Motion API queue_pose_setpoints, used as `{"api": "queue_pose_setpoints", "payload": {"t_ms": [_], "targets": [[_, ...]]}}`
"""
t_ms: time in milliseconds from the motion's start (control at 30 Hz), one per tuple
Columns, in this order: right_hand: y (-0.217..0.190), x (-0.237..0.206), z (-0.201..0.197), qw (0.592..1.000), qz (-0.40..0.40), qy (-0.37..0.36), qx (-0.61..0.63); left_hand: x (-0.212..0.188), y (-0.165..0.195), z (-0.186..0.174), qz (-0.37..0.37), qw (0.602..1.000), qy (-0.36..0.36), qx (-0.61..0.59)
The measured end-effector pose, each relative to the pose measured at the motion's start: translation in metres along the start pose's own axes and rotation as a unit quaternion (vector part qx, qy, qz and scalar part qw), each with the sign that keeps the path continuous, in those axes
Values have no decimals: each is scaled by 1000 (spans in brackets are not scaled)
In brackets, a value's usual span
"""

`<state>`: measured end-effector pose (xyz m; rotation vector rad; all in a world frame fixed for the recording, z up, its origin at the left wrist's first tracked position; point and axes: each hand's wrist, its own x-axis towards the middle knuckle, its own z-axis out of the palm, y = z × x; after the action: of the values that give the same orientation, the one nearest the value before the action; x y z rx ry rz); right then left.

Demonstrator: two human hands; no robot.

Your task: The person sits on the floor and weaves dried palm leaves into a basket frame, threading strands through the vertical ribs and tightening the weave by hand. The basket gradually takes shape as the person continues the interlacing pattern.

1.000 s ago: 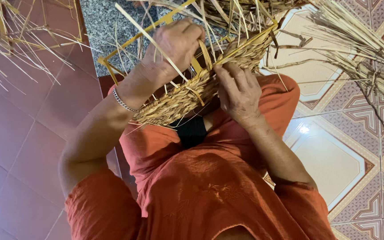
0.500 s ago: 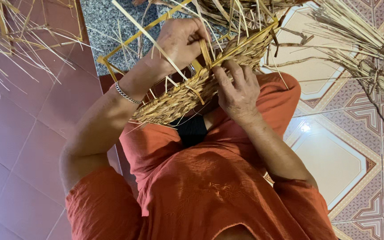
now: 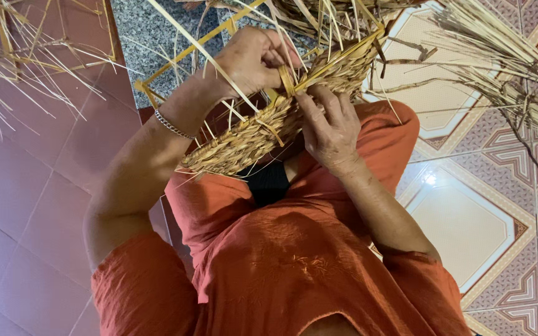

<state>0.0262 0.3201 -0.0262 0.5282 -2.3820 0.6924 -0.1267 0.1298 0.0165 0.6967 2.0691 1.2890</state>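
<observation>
Currently, status by item:

Work piece: a person in an orange tunic (image 3: 294,274) is weaving a straw basket (image 3: 263,127) on a yellow frame (image 3: 200,43); the basket is resting over the lap, tilted, its far edge rising toward the upper right.

Left hand (image 3: 253,59): it is gripping a flat strand (image 3: 286,79) at the basket rim; the fingers are closing together on that strand, just above the weave; a metal bracelet (image 3: 172,124) is sitting on the wrist.

Right hand (image 3: 331,127): it is pressing against the woven wall, fingers curling over the rim beside the strand; whether it is pinching a strand of its own I cannot tell.

Progress: judging from the weave, the lower band is looking dense and finished; the upper part of the frame is showing bare bars and many loose ends sticking up, so a good part of the wall and the trimming appear to be remaining.

Change: compared with half a second ago, the left hand is sitting slightly closer to the right hand, and the strand is standing more upright between them; the basket is keeping much the same place.

Surroundings: loose straw (image 3: 505,68) is lying on the patterned tiles (image 3: 468,224) at right; more straw (image 3: 14,50) is lying at upper left.
</observation>
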Motion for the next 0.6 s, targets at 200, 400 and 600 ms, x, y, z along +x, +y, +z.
{"api": "queue_pose_setpoints", "payload": {"t_ms": [200, 400, 600], "targets": [[-2, 2, -1, 1000, 0, -2, -5, -3, -6, 10, 50, 998, 15, -16], [-2, 4, 0, 998, 43, -2, 49, 1, -10, 13, 63, 998, 9, 1], [-1, 4, 3, 993, 64, 17, 94, 3, -10, 11, 50, 998, 2, 41]]}}
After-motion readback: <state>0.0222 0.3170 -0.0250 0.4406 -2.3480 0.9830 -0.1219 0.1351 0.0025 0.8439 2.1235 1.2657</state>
